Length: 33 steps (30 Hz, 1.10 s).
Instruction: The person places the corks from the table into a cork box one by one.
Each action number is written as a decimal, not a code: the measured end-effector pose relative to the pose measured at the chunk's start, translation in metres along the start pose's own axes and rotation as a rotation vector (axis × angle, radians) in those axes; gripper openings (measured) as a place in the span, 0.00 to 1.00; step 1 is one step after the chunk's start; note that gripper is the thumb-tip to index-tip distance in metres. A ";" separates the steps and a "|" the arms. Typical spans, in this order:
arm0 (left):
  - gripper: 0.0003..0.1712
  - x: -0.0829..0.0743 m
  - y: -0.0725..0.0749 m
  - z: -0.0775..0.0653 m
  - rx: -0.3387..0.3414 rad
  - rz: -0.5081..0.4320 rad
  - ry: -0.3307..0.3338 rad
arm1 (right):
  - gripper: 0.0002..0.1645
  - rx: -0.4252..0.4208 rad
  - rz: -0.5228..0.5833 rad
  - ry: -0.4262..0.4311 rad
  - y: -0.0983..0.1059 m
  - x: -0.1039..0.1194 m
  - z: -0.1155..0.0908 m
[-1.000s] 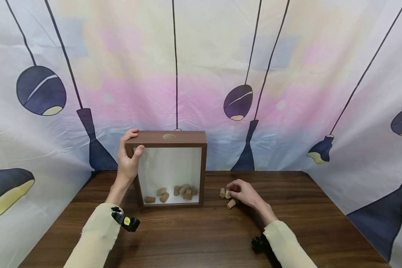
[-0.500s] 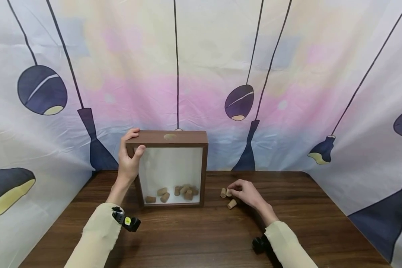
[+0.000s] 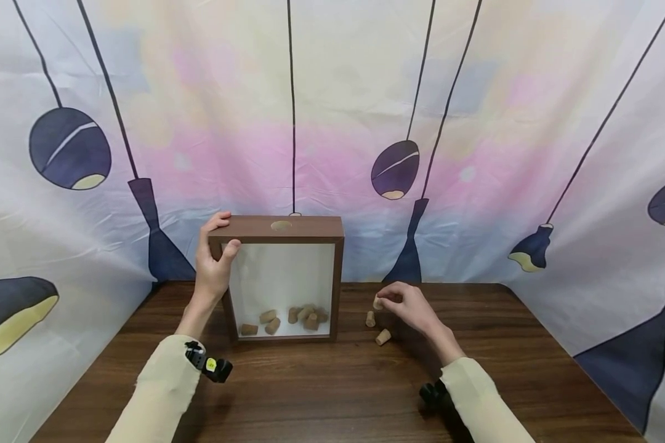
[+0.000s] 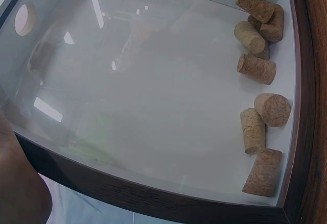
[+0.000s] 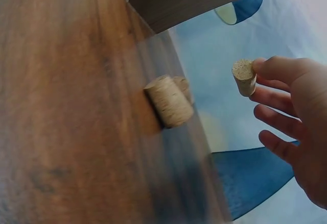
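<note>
My left hand (image 3: 213, 264) grips the upper left corner of an upright brown-framed box (image 3: 338, 277) with a clear front, thumb in front and fingers over the top. Several corks (image 4: 257, 70) lie along the bottom inside it. An oval hole (image 3: 281, 226) is cut in the box's top side. My right hand (image 3: 412, 307) pinches one cork (image 5: 244, 77) between thumb and fingertips, raised off the table to the right of the box. Two loose corks, a nearer one (image 3: 383, 337) and a farther one (image 3: 370, 319), lie on the table below that hand.
The box stands on a dark wood-grain table (image 3: 310, 394). Behind and at both sides hangs a cloth (image 3: 332, 123) printed with lamps. Small black cameras sit on both wrists, the left one (image 3: 216, 369) near the table's front.
My right hand has lifted one cork from beside the other two and raised it slightly off the table. The left hand and the box have stayed in place.
</note>
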<state>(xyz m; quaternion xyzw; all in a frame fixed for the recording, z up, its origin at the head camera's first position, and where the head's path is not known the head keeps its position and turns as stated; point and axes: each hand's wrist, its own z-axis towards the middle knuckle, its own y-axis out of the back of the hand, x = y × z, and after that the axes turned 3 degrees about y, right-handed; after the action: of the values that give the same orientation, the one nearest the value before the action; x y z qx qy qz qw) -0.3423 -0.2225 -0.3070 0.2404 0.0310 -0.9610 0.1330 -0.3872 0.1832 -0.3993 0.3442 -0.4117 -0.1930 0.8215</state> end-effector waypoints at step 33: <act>0.26 -0.001 0.000 0.000 0.002 -0.008 0.008 | 0.10 -0.202 -0.118 0.316 0.070 0.081 0.052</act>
<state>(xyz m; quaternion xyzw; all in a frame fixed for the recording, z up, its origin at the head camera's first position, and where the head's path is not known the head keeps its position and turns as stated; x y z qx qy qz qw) -0.3415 -0.2219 -0.3065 0.2442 0.0317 -0.9606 0.1291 -0.3794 0.1617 -0.2826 0.3097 -0.2352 -0.2248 0.8934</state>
